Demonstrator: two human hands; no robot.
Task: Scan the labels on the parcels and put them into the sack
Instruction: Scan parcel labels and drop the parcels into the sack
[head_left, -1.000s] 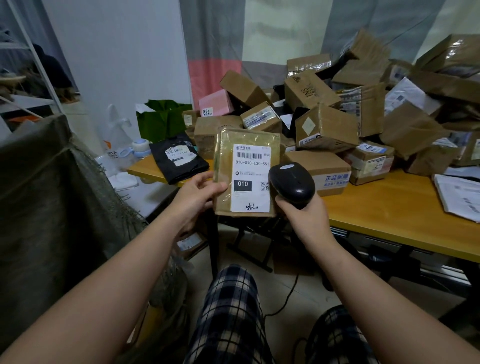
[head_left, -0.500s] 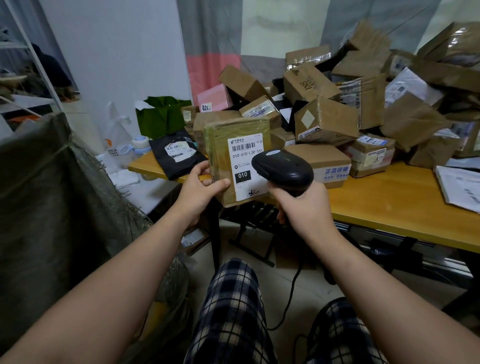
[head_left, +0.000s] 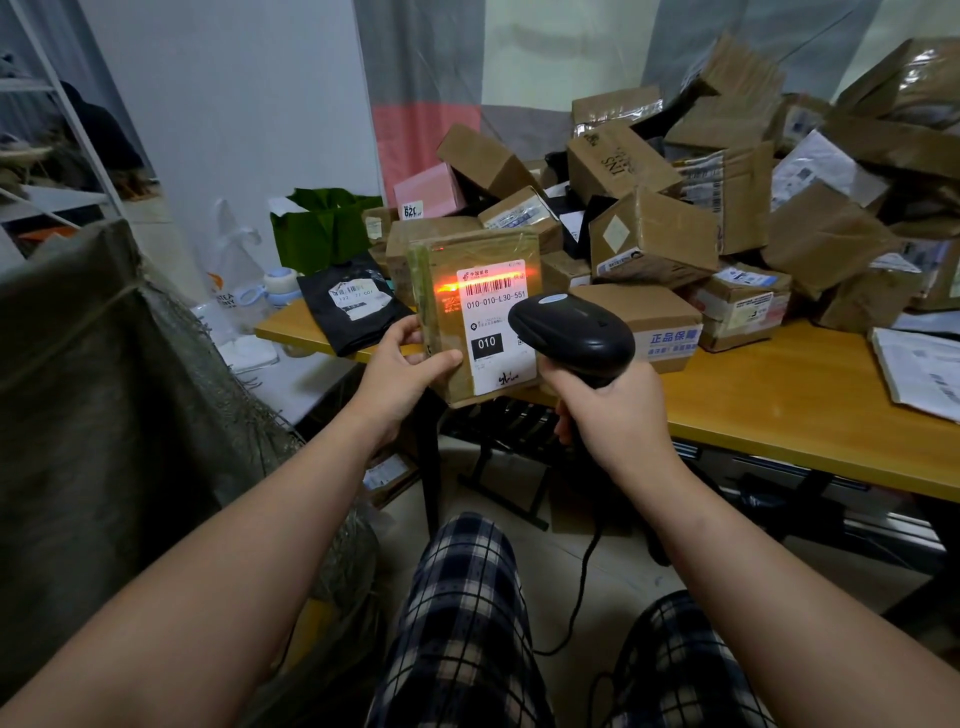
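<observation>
Nearest the camera: two legs in checked trousers (head_left: 462, 623), with a black cable (head_left: 582, 592) running down between them over the floor. Both bare forearms reach forward. The left hand (head_left: 400, 374) grips the lower left edge of a flat brown taped parcel (head_left: 488, 249), thumb on the front face, the other fingers hidden behind. The parcel is held upright in the air in front of the table's near edge, its white label (head_left: 496, 322) facing the camera; it reads 010-010-L30-551 and 010. The right hand (head_left: 618, 415) is clenched round the handle of a black scanner (head_left: 571, 332), whose head points at the label and covers the label's lower right corner in this view. A red band of light (head_left: 483, 285) lies across the barcode at the label's top. To the left stands a dull green woven sack (head_left: 93, 389), well apart from the parcel. Beyond, the yellow wooden table (head_left: 779, 405) carries a black mailer bag (head_left: 353, 306) at its left end, a loose heap of cardboard boxes (head_left: 654, 234), a pink box (head_left: 428, 189), and printed papers (head_left: 919, 369) at the right. A green bag (head_left: 324, 228) stands behind the mailer
</observation>
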